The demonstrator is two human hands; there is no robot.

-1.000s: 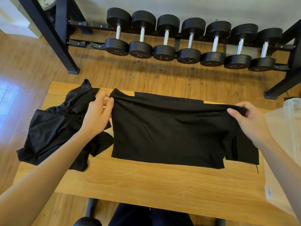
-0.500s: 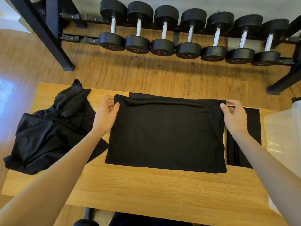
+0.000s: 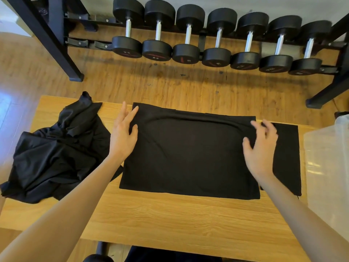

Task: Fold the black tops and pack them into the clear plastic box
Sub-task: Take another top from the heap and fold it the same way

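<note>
Head-worn view, steeply down onto table (image 3: 170, 214)

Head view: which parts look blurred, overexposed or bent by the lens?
Head view: the right hand is smeared by motion blur, while the left hand is sharper; bright glare washes out the floor at the left edge; the wide lens bows the dumbbell rack; folds in the black top are hard to see.

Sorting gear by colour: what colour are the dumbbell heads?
Black dumbbell heads, clearest in the head view.

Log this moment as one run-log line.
stage: folding | top: flat on table | left hand: open, at its left edge | right hand: open, at its right edge | box: nothing visible inside
</note>
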